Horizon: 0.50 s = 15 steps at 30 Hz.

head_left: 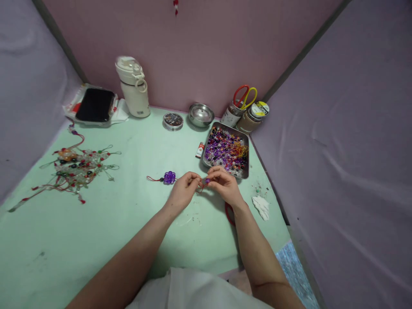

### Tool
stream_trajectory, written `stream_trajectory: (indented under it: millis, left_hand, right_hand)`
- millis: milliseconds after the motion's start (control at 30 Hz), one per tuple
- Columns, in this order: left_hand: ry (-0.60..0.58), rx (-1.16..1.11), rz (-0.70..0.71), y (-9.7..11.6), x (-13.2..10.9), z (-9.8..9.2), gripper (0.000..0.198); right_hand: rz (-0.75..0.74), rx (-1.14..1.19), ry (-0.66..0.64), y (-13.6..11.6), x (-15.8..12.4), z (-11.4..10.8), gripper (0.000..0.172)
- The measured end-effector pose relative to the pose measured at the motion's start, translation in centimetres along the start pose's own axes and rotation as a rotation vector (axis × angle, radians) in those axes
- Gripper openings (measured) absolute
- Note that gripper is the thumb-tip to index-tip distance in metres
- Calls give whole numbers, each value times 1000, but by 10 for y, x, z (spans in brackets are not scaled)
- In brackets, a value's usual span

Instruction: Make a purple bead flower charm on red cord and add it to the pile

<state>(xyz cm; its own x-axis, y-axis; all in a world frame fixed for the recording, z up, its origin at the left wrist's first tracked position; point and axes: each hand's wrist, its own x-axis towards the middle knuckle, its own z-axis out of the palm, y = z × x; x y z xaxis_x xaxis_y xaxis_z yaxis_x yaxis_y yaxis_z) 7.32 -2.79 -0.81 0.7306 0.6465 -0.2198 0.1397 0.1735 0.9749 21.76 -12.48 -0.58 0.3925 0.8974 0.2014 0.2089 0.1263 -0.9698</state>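
Over the middle of the table my two hands are close together, fingertips almost meeting. My right hand [224, 185] pinches a small purple bead [207, 181]. The fingers of my left hand [186, 187] are closed on a thin red cord [201, 187], which hangs in a short loop between the hands. Just left of my left hand lies a purple beaded ornament [169, 177] with a black bead and a red cord loop. A metal tray [249, 171] full of mixed beads stands right behind my right hand. Red-handled scissors [229, 213] are partly hidden under my right forearm.
Finished beaded strings [80, 167] lie piled at the left. Along the back stand a phone [95, 105], a cream bottle [135, 92], a round tin [173, 121], a steel bowl [201, 116] and two jars, one holding scissors [244, 96]. Crumpled tissue [261, 207] lies at right.
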Motion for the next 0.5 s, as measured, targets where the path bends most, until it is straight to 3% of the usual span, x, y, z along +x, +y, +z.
stream_trajectory:
  millis: [133, 267, 367, 500]
  left_hand:
    - [167, 320, 117, -3, -2, -1, 14]
    - [196, 573, 275, -2, -5, 0, 17]
    - [217, 588, 318, 1, -7, 1, 26]
    - [239, 444, 359, 10, -10, 0, 37]
  right_hand:
    - [-19, -21, 24, 0, -1, -1, 12]
    - [-20, -87, 22, 1, -1, -2, 11]
    - [-16, -132, 21, 1, 0, -2, 11]
    - [-23, -145, -7, 0, 0, 0, 10]
